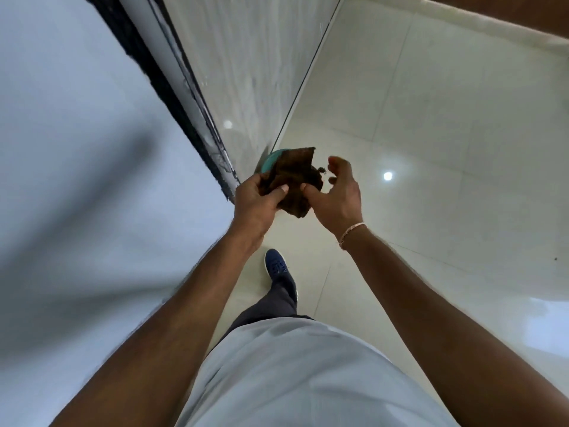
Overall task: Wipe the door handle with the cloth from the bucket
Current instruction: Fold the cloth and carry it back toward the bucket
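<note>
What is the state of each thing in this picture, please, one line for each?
Dark brown cloth: crumpled, held up above the floor.
Left hand: closed on the cloth, thumb on top.
Right hand: open, thumb tip touching the cloth, fingers spread.
Teal bucket: on the floor, mostly hidden behind the cloth.
Door handle: not in view.

We scan the whole view and find no writing, label, brand, number or sign. Nothing here carries lettering we can make out.

dark brown cloth (294,180), teal bucket (271,160)
</note>
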Demonstrator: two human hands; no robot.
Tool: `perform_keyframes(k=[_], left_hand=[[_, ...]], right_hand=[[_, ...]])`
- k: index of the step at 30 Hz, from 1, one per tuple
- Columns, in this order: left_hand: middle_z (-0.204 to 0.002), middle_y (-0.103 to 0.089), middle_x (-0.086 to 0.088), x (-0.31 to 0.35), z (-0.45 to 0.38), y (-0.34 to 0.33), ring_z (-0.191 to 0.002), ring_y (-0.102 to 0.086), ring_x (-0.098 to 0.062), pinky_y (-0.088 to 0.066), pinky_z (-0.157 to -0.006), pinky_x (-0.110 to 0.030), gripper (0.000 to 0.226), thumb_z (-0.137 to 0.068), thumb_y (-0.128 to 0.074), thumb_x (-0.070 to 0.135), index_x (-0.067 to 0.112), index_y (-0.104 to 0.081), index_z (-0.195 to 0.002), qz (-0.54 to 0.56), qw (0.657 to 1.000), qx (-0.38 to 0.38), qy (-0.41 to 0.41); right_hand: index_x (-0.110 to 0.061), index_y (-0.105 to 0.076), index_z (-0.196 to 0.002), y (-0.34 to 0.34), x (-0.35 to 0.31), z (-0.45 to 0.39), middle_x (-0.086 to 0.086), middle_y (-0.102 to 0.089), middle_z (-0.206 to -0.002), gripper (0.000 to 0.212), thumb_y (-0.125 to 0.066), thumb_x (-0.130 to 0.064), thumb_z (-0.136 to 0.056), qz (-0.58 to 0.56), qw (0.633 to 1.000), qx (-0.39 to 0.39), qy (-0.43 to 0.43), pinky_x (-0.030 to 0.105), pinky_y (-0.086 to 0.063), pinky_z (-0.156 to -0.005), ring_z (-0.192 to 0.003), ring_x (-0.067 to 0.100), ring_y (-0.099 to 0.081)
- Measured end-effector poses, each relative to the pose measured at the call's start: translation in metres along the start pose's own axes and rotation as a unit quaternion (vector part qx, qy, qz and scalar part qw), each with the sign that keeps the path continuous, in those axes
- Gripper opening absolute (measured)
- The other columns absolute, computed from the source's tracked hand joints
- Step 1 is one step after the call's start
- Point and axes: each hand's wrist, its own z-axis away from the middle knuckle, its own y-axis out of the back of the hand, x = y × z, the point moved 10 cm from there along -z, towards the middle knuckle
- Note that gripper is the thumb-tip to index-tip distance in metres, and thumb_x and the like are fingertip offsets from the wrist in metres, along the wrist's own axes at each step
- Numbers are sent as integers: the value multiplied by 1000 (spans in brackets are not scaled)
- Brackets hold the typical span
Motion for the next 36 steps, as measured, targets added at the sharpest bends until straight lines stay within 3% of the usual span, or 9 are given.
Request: perform_keyframes(k=[3, 6, 14, 17, 22, 25, 29, 34, 36], left_hand=[[-106, -80, 4, 26, -45, -10, -98, -77, -2, -62, -89, -18, 31, -98, -75, -1, 8, -74, -127, -82, 995, -23, -47], [-110, -81, -1, 52, -85, -20, -98, -77, 1, -60, -88, -14, 34, -97, -74, -5, 7, -75, -128, -121, 989, -45, -77], [-100, -83, 4, 60, -154, -31, -101, -80, -12, -64, -104, -41, 27, -95, -77, -4, 19, -77, -108, -33, 998, -54, -18], [-107, -84, -5, 56, -168, -39, -112, -79, -28, -61, -109, -53, 25, -89, -77, 2, 18, -81, -108, 25, 997, -62, 30], [-131, -76, -21, 45, -191, -55, -128, -70, -44, -51, -117, -66, 42, -87, -67, 11, 9, -76, -127, 143, 975, -100, 138], [-138, -73, -23, 46, -205, -62, -132, -68, -45, -47, -118, -69, 35, -95, -62, 7, 11, -74, -127, 178, 966, -86, 165], [-124, -78, -16, 45, -225, -72, -116, -75, -35, -59, -107, -59, 28, -100, -57, 1, 13, -75, -119, 202, 962, -42, 178], [-101, -81, -4, 14, -256, -75, -101, -76, -25, -64, -81, -42, 22, -99, -67, 3, 18, -77, -111, 147, 971, 37, 185], [-99, -81, -5, -5, -268, -76, -98, -77, -24, -65, -80, -42, 20, -100, -67, 3, 18, -77, -108, 136, 970, 65, 191]], right_hand=[[-27, -56, -151, 1, -44, -45, -2, -61, -150, 57, -74, -31, -97, 55, 993, 4, 102, 35, -45, -112, -140, 25, -46], [-23, -74, -125, 0, -70, -89, -2, -70, -134, 28, -76, -30, -98, 89, 988, 15, 124, 33, -41, -109, -136, 26, -48], [-23, -73, -85, 13, -36, -168, -4, -74, -92, 13, -83, -29, -92, -55, 998, 27, -34, 35, -60, -84, -95, 17, -69], [-19, -75, -102, -2, -28, -187, 5, -77, -103, 18, -85, -31, -91, -93, 992, -51, -72, 34, -61, -83, -95, 18, -70], [-13, -60, -148, -39, -28, -227, 11, -70, -137, 79, -81, -40, -76, -210, 936, -251, -132, 38, -51, -110, -128, 28, -65], [-4, -55, -154, -65, -29, -236, 31, -53, -156, 66, -63, -34, -96, -278, 855, -398, -181, 52, -45, -119, -139, 47, -57], [-5, -53, -156, -75, -24, -256, 27, -55, -157, 55, -50, -23, -104, -311, 789, -477, -230, 54, -48, -119, -141, 46, -57], [-10, -70, -112, -70, 12, -318, 11, -77, -104, 16, -74, -12, -97, -205, 858, -420, -213, 37, -65, -79, -93, 24, -75], [-19, -68, -93, -74, 27, -337, 3, -75, -91, 15, -74, -6, -99, -172, 874, -402, -212, 38, -63, -79, -88, 22, -72]])
